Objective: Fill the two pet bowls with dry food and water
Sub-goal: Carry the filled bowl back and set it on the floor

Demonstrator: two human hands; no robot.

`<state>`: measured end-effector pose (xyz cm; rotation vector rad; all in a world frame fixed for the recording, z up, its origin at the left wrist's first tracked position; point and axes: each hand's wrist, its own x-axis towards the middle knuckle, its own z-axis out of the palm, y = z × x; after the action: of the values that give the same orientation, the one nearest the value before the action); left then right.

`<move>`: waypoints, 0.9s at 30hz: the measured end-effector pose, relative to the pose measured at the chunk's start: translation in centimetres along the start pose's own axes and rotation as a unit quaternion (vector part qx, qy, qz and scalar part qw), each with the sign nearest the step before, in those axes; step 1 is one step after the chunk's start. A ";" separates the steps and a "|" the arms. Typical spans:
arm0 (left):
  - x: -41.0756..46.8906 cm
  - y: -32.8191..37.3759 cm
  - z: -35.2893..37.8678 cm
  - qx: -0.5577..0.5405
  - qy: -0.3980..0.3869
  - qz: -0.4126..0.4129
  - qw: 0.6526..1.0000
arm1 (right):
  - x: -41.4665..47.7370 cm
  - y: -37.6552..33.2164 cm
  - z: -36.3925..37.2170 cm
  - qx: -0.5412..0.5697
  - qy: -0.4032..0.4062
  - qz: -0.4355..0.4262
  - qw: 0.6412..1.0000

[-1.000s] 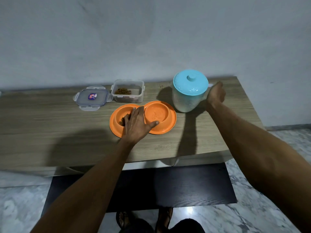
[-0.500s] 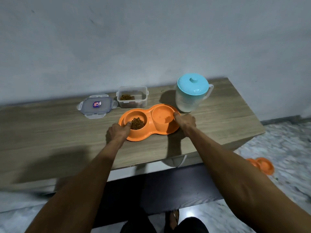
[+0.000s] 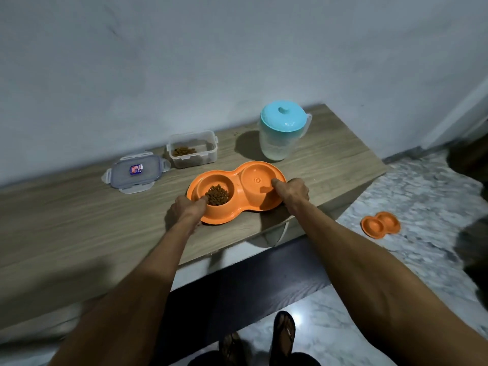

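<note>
An orange double pet bowl (image 3: pixel 239 178) sits near the front edge of the wooden table (image 3: pixel 79 228). Its left cup holds brown dry food (image 3: pixel 217 194); whether the right cup holds water I cannot tell. My left hand (image 3: pixel 186 208) grips the bowl's left rim, thumb inside the cup by the kibble. My right hand (image 3: pixel 291 192) grips the right rim, thumb inside the right cup. A clear jug with a turquoise lid (image 3: pixel 282 134) stands behind the bowl. An open clear container with some kibble (image 3: pixel 191 150) stands at the back, its lid (image 3: pixel 136 171) lying beside it.
A second orange double bowl (image 3: pixel 380 224) lies on the marble floor to the right of the table. A dark shape (image 3: pixel 472 239) shows at the right edge. My sandalled feet (image 3: pixel 284 330) stand below, in front of a dark panel under the table.
My right hand left the jug and took the bowl's right rim; my left hand shifted from on top of the bowl to its left rim. The bowl sits closer to the table's front edge.
</note>
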<state>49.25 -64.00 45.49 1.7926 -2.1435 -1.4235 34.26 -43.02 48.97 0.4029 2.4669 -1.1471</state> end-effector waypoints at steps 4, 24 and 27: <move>-4.6 2.7 1.4 -0.001 -0.019 0.032 0.999 | -0.3 2.1 -3.6 0.033 0.016 -0.002 0.999; -30.9 18.2 26.6 0.045 -0.101 0.192 0.975 | 8.2 17.1 -39.3 0.140 0.131 0.019 0.981; -34.6 20.2 30.8 0.029 -0.107 0.204 0.973 | 10.2 19.0 -44.3 0.141 0.147 0.026 0.979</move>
<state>29.39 -19.17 57.75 1.1519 -2.4882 -1.5108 23.13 4.15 57.79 0.7639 2.5202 -1.5176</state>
